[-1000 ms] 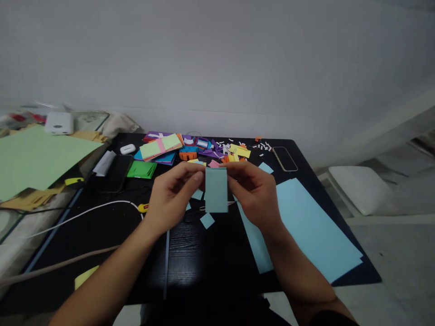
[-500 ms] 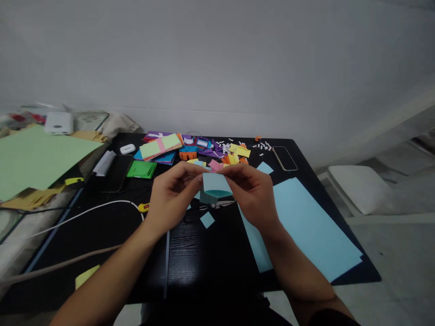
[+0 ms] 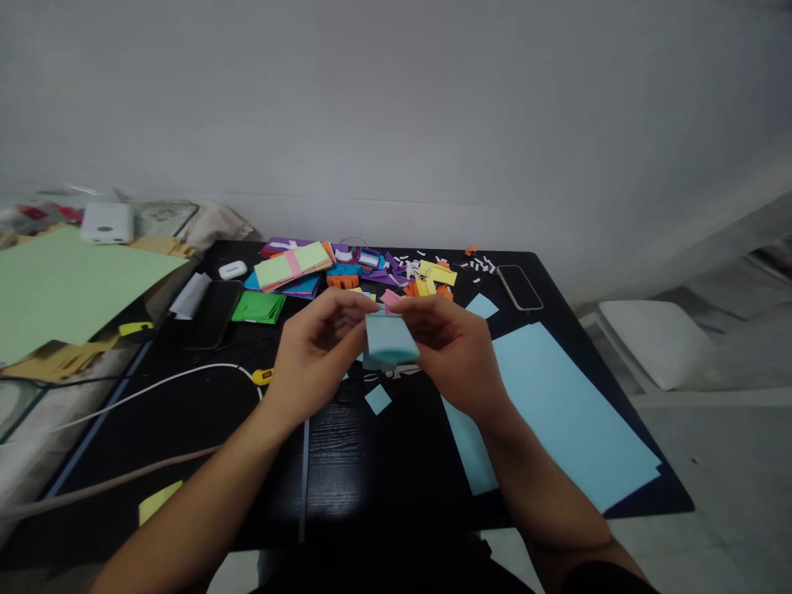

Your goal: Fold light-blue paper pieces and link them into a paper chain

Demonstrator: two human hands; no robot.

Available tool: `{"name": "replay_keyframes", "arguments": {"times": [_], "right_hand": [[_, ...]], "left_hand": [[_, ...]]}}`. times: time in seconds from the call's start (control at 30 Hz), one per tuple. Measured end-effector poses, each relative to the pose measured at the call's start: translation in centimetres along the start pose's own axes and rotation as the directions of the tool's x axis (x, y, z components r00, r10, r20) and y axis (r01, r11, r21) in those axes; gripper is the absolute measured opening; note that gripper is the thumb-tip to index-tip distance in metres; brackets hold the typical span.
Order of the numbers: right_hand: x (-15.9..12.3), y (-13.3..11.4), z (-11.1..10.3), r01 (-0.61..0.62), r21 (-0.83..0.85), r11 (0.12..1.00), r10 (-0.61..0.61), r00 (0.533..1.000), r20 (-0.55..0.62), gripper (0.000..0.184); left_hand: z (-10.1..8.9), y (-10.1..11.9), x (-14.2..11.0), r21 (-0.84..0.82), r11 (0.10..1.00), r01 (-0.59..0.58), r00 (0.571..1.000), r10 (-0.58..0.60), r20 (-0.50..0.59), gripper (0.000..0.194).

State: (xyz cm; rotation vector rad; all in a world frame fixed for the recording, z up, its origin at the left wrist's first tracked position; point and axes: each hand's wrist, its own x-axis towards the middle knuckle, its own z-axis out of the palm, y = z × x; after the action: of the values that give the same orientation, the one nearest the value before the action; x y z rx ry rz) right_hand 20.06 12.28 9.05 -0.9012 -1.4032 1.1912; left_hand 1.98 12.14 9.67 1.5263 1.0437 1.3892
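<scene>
Between my two hands, a folded piece of light blue paper point(image 3: 391, 338) is held above the table. My left hand point(image 3: 322, 342) pinches its left side with thumb and fingers. On the other side, my right hand point(image 3: 454, 351) grips the right edge, fingertips along the top fold. The paper's near end bulges in a narrow loop. Below the hands lie a small light blue paper square point(image 3: 378, 399) and a metal tool like pliers or scissors point(image 3: 405, 373), partly covered by the paper.
Large light blue sheets point(image 3: 557, 412) lie at the right, near a phone point(image 3: 520, 288). Colourful paper pieces and white scraps crowd the back, beside a banded paper stack point(image 3: 294, 266) and green papers point(image 3: 258, 308). A white cable point(image 3: 186, 373) crosses the left side of the black table point(image 3: 371, 470).
The folded blue paper has tilted and its near loop has flattened, becoming narrower. Both hands have stayed almost in place, the right one shifting slightly left.
</scene>
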Motion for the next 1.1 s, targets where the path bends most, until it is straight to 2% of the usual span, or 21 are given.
{"name": "replay_keyframes", "arguments": {"times": [0.1,0.3,0.5,0.7,0.9,1.1], "right_hand": [[-0.1,0.1,0.1,0.013,-0.035,0.999,-0.014,1.0,-0.015,0.031],[-0.2,0.0,0.1,0.039,-0.054,0.998,-0.039,0.999,0.003,0.035],[-0.1,-0.5,-0.1,0.006,-0.013,1.0,-0.006,0.999,0.054,0.034],[0.0,0.1,0.0,-0.033,0.006,0.999,0.032,0.998,0.055,0.046],[0.0,0.1,0.0,-0.033,-0.017,0.999,0.034,0.996,0.08,0.042],[-0.1,-0.3,-0.1,0.02,-0.006,1.0,-0.02,1.0,0.005,0.025]], "left_hand": [[0.0,-0.2,0.0,0.02,1.0,-0.019,1.0,0.019,0.021,0.015],[0.0,-0.8,-0.2,0.056,0.998,0.005,0.998,-0.002,-0.055,0.013],[-0.1,-1.1,-0.2,0.063,0.998,0.014,0.998,-0.01,-0.066,0.014],[0.1,-0.8,-0.2,0.05,0.999,0.019,0.998,-0.016,-0.064,0.012],[0.0,-0.7,0.0,-0.039,0.997,0.074,0.997,-0.074,-0.021,0.017],[0.0,-0.7,-0.3,0.005,1.0,0.023,1.0,-0.023,-0.018,0.013]]}}
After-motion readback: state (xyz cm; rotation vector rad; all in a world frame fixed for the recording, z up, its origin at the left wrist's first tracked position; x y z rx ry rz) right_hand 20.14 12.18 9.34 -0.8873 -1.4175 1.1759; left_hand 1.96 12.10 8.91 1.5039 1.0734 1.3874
